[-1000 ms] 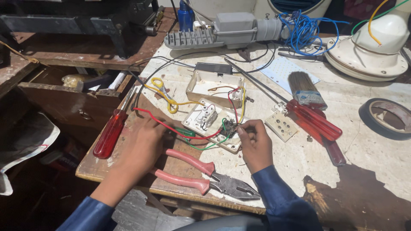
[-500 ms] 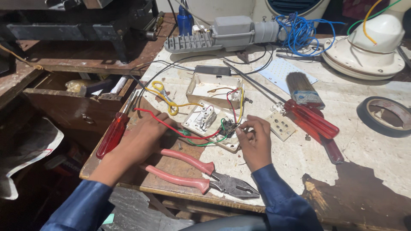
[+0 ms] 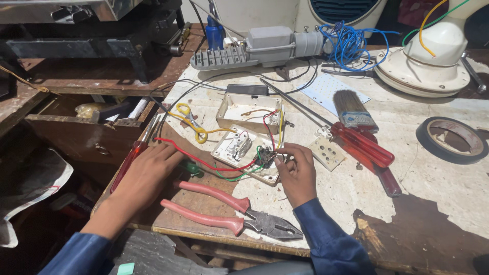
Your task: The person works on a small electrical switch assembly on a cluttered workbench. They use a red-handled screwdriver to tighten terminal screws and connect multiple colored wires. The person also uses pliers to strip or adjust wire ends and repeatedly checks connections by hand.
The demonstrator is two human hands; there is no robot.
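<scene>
Right hand (image 3: 298, 173): fingers curled, tips pinched at the small dark component (image 3: 265, 157) on the near right corner of the white switch plate (image 3: 239, 153); grip closed on that component and the wires meeting there. Left hand (image 3: 147, 175): flat, palm down, fingers loosely together, resting on the bench edge (image 3: 204, 231) over the red wire (image 3: 204, 162); whether anything is gripped beneath cannot be told.

Switch plate: back side up on the bench, long axis running from near right to far left, white switch body (image 3: 238, 146) at centre. Red, green and yellow leads fanned from the component; red wire running left under the left hand, green wire (image 3: 232, 177) looping along the near edge.

Just beyond the plate: open white enclosure box (image 3: 249, 111), cavity upward. Yellow-handled scissors (image 3: 191, 119) left of it, tips toward the near side.

Near edge: pink-handled pliers (image 3: 234, 211), long axis left to right, jaws pointing right, between the two forearms. Red-handled screwdriver (image 3: 130, 160) just left of the left hand, shaft pointing away. Right of the right hand: white socket plate (image 3: 326, 153), two red-handled screwdrivers (image 3: 364, 147) pointing far left, paintbrush (image 3: 351, 109), tape roll (image 3: 451, 140).
</scene>
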